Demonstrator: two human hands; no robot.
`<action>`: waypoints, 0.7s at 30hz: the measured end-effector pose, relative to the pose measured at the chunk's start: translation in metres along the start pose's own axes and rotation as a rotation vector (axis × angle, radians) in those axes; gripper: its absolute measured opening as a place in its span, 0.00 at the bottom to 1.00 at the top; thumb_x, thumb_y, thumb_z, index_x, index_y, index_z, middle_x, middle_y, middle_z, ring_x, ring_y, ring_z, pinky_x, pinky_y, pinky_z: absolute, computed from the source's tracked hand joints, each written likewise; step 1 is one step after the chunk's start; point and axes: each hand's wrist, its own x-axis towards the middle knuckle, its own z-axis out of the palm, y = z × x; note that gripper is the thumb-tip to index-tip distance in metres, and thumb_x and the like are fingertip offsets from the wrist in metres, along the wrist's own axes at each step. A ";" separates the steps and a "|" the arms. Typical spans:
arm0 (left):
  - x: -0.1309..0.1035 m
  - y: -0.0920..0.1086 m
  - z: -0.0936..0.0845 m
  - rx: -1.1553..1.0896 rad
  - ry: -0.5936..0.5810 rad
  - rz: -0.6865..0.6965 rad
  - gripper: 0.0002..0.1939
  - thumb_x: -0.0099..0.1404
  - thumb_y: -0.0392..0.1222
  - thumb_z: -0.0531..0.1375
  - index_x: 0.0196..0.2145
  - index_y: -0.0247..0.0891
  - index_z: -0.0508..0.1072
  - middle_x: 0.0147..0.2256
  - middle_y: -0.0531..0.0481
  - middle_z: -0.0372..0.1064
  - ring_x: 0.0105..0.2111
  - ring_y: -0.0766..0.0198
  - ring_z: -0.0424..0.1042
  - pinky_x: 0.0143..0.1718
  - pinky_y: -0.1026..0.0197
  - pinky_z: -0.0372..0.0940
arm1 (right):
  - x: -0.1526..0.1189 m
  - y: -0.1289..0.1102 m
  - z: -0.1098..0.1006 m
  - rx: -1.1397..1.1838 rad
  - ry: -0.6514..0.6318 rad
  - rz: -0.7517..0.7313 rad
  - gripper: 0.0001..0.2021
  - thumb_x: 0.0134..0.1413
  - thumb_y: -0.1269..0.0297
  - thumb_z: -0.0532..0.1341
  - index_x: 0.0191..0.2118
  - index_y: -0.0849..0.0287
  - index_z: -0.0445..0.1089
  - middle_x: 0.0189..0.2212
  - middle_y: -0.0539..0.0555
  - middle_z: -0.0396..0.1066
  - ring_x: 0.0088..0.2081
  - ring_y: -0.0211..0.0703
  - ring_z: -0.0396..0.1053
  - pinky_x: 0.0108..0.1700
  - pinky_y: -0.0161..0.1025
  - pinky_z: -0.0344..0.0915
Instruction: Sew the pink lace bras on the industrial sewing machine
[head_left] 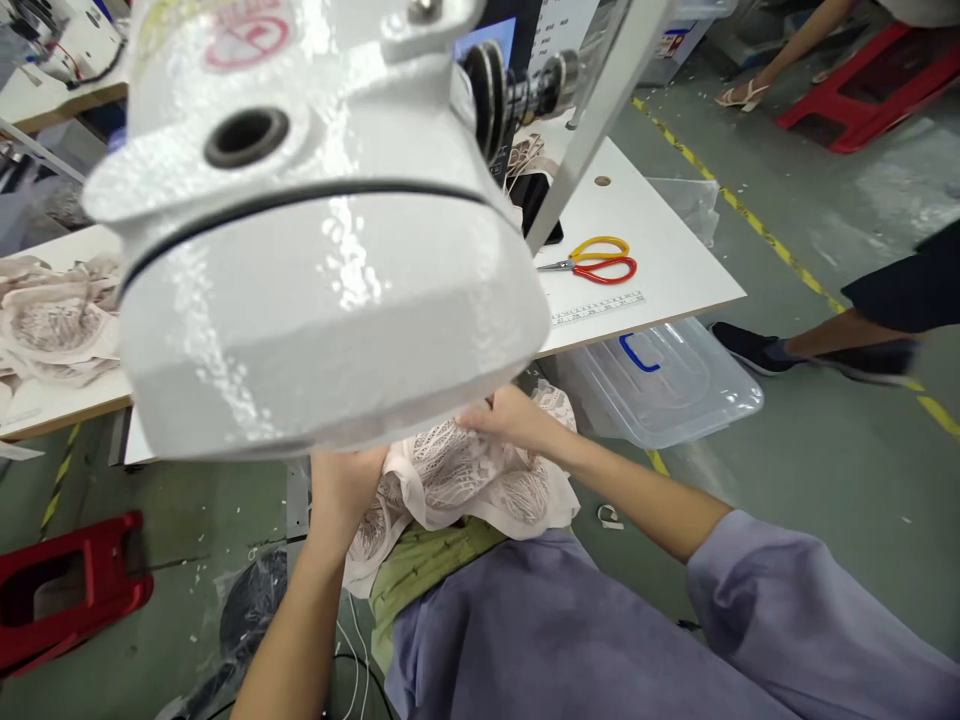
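A white sewing machine head [337, 310] fills the upper middle, its underside hiding part of the work. Pale beige lace fabric [480, 480] lies bunched over the person's lap, off the near edge of the white surface [682, 270], with green cloth [435, 555] beneath it. The right hand [514, 415] pinches the fabric's upper part between thumb and fingers. The left hand [346, 490] meets the fabric's left side; its fingers are hidden by the machine, so their grip cannot be told. Scissors [576, 262] with yellow and red handles and a clear ruler [598, 308] lie near the surface's near edge, left of its right corner.
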 end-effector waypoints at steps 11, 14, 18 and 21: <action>-0.001 -0.001 -0.007 0.002 0.037 -0.087 0.21 0.55 0.45 0.60 0.16 0.42 0.50 0.16 0.57 0.46 0.22 0.68 0.50 0.22 0.65 0.48 | -0.064 0.059 0.012 0.509 -0.426 0.342 0.22 0.50 0.49 0.70 0.45 0.61 0.78 0.42 0.55 0.79 0.46 0.48 0.76 0.55 0.45 0.69; -0.003 -0.001 -0.005 0.023 0.027 -0.135 0.25 0.55 0.47 0.61 0.16 0.42 0.46 0.17 0.58 0.41 0.21 0.71 0.43 0.20 0.64 0.42 | -0.072 0.061 0.010 0.577 -0.279 0.371 0.18 0.53 0.49 0.69 0.37 0.62 0.79 0.34 0.53 0.79 0.38 0.43 0.76 0.48 0.41 0.70; -0.002 -0.001 -0.004 0.041 -0.003 -0.097 0.26 0.57 0.49 0.60 0.16 0.42 0.46 0.17 0.59 0.40 0.20 0.71 0.42 0.21 0.63 0.42 | -0.081 0.051 0.006 0.634 -0.183 0.368 0.17 0.51 0.51 0.71 0.33 0.62 0.78 0.30 0.52 0.78 0.33 0.39 0.74 0.40 0.35 0.69; 0.001 -0.004 -0.007 0.084 -0.025 -0.050 0.24 0.60 0.50 0.60 0.15 0.41 0.51 0.16 0.59 0.46 0.19 0.70 0.48 0.23 0.63 0.49 | -0.086 0.043 0.000 0.676 -0.167 0.359 0.17 0.50 0.51 0.72 0.33 0.62 0.78 0.29 0.52 0.78 0.31 0.37 0.74 0.37 0.33 0.69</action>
